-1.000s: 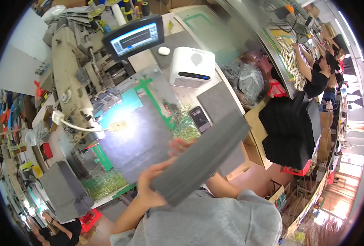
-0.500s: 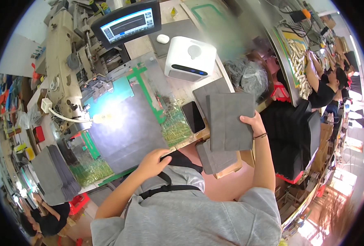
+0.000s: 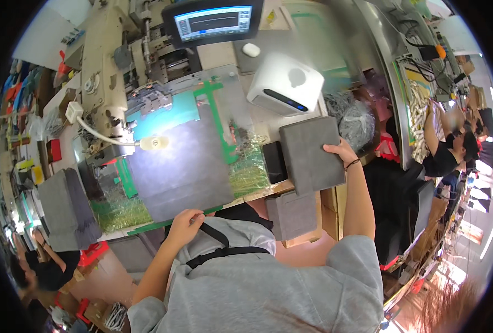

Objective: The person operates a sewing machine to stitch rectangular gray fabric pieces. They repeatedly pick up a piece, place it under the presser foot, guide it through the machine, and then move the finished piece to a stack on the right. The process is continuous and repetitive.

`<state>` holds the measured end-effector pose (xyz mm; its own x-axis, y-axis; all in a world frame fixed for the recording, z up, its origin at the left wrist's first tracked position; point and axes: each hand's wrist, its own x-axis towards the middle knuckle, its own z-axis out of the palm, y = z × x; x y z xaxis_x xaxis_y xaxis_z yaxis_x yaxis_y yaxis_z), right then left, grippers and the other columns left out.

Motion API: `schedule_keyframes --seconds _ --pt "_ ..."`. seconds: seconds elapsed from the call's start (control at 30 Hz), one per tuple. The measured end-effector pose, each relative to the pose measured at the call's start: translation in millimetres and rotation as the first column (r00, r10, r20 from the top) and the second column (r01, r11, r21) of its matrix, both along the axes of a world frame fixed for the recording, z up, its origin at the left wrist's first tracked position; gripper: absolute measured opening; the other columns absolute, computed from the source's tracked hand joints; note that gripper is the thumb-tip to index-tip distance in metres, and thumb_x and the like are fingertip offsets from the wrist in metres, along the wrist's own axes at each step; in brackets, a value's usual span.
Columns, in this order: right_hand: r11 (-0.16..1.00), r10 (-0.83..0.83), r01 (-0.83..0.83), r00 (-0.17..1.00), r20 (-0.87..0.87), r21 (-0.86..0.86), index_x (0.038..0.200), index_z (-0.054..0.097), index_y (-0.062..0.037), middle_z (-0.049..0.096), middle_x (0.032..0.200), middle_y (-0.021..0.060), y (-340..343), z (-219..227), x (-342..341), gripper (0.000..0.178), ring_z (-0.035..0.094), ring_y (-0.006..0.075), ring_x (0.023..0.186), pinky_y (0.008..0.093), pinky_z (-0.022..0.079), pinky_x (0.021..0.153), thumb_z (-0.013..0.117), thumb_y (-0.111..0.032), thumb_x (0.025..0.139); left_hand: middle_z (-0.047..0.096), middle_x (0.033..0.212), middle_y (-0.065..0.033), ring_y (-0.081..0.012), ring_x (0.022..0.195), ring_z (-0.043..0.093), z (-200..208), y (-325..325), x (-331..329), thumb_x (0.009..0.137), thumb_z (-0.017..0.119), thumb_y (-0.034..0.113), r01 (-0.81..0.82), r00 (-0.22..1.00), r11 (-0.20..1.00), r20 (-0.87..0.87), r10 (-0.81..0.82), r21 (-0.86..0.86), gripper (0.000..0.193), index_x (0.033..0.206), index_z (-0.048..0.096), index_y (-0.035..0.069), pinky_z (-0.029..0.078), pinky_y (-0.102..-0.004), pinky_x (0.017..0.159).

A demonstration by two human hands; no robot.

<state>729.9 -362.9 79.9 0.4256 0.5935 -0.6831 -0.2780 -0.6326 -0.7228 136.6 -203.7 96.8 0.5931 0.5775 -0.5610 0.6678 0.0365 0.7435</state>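
Right hand [image 3: 342,154] clamped on the right edge of the grey panel stack [image 3: 312,155], beside the phone [image 3: 275,162]; long axis fore-and-aft, slightly skewed. Left hand [image 3: 186,226] well apart, at the worktable's [image 3: 250,196] near edge — whether gripping, cannot tell.

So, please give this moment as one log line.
right hand: gripping grey stack by right edge | left hand: loosely curled by near edge of table | black phone: left of stack
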Motion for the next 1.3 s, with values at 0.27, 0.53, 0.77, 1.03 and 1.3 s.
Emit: schedule_keyframes --seconds 0.27,0.53,0.77,1.03,1.3 --pt "0.964 0.248 -0.155 0.250 0.936 -0.214 0.131 0.073 0.0008 0.072 0.130 0.0224 -47.9 -45.0 17.1 0.056 0.066 0.0373 0.122 0.0480 0.050 0.108 0.088 -0.034 0.089 0.075 0.098 -0.0117 -0.0193 0.088 0.072 11.0 3.7 -62.0 0.102 0.071 0.022 -0.234 0.972 0.972 -0.032 0.234 0.004 0.023 0.109 0.075 0.001 0.057 -0.0349 0.081" --pt "0.959 0.250 -0.283 0.825 0.506 -0.013 0.110 0.073 0.0005 0.073 0.090 0.0064 -105.2 -29.6 -226.9 0.015 0.067 0.0128 0.075 0.0288 0.055 0.069 0.060 -0.001 0.101 0.072 0.079 -0.0034 -0.0125 0.073 0.064 -15.4 -54.8 -215.6 0.098 0.072 0.019 -0.421 0.895 0.868 -0.278 0.350 -0.263 0.018 0.094 0.073 0.002 0.050 -0.0297 0.068" --pt "0.490 0.425 -0.629 0.777 -0.465 -0.604 0.109 0.072 -0.0011 0.075 0.089 0.0097 -257.5 -16.3 -322.4 0.015 0.071 0.0188 0.075 0.0333 0.058 0.067 0.060 -0.004 0.100 0.072 0.079 -0.0039 -0.0163 0.071 0.064 -43.3 -198.3 -355.1 0.097 0.069 0.020 -0.747 0.662 0.354 -0.583 0.470 -0.563 0.017 0.092 0.074 0.005 0.049 -0.0338 0.065" --pt "0.483 0.364 -0.334 0.917 -0.162 -0.809 0.107 0.071 -0.0017 0.074 0.089 0.0089 -269.8 51.9 -318.3 0.014 0.070 0.0182 0.075 0.0327 0.056 0.066 0.060 -0.005 0.100 0.073 0.081 -0.0053 -0.0184 0.073 0.065 -51.9 -220.1 -378.5 0.097 0.067 0.021 -0.693 0.718 0.396 -0.529 0.453 -0.602 0.018 0.093 0.074 0.005 0.050 -0.0356 0.067" --pt "0.568 0.408 -0.321 0.909 -0.080 -0.758 0.106 0.070 -0.0024 0.072 0.089 0.0081 -229.0 60.2 -349.5 0.012 0.068 0.0176 0.074 0.0322 0.055 0.065 0.060 -0.006 0.100 0.074 0.083 -0.0066 -0.0204 0.076 0.067 -63.9 -228.2 -380.1 0.097 0.066 0.022 -0.685 0.721 0.402 -0.489 0.490 -0.607 0.019 0.093 0.075 0.005 0.051 -0.0374 0.069"
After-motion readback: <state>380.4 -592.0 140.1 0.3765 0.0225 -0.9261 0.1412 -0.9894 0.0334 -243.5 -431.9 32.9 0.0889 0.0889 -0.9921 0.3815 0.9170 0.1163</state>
